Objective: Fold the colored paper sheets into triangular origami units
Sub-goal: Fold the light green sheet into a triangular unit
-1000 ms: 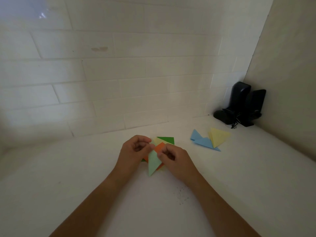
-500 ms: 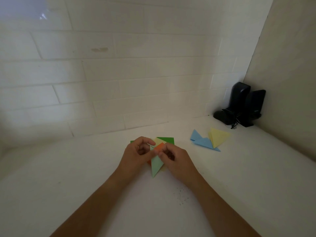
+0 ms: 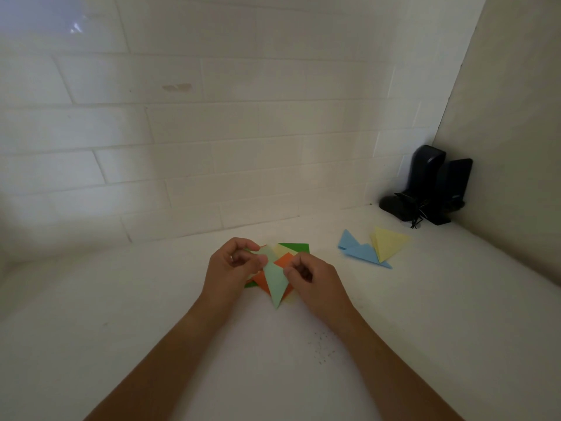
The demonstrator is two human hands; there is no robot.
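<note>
**Both hands pinching the mint piece, mid-fold**

Your left hand [image 3: 232, 268] and right hand [image 3: 314, 276] each have curled fingers nipping opposite sides of the pale green triangle [image 3: 275, 279], which points back toward you, between the two hands. Looks like you're holding it from both sides so the crease lines up before you press it down. Makes sense with paper this floppy.

Right under your hands sits the stack of colored sheets [image 3: 287, 261], with orange, dark green and pale yellow showing. Keeping it there means the next sheet is an easy grab.

Off past your right hand, well apart, are the blue folded units [image 3: 359, 250] with a yellow folded unit [image 3: 387, 243] overlapping them, probably your done pile. Further out that way, black speakers [image 3: 431, 189] sit in the wall corner.

Lots of bare counter [image 3: 151, 299] beside your left hand and toward you, so there's room to flatten creases. Tiled wall [image 3: 212, 147] is close beyond your fingertips though.
</note>
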